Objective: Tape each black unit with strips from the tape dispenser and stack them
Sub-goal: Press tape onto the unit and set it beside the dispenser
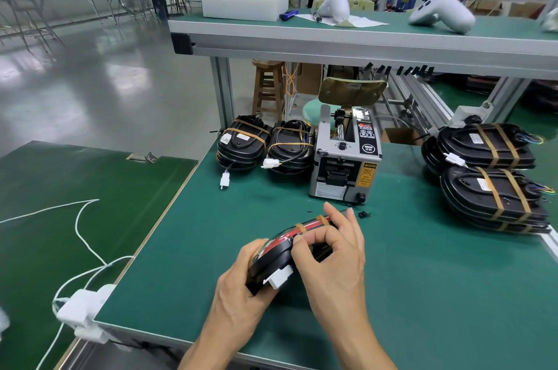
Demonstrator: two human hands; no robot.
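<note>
Both hands held one black unit (271, 261) tilted on edge above the green table (422, 279), near its front. The left hand (241, 288) gripped its lower end; the right hand (332, 252) curled over the top, seemingly pressing tape. Behind it stood the tape dispenser (344, 158), with taped stacks (489, 179) to the right.

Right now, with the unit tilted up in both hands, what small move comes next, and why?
Probably press the tape strip ends flat with the right hand: two strips already cross the black unit edge, and the left hand steadies it.
</note>
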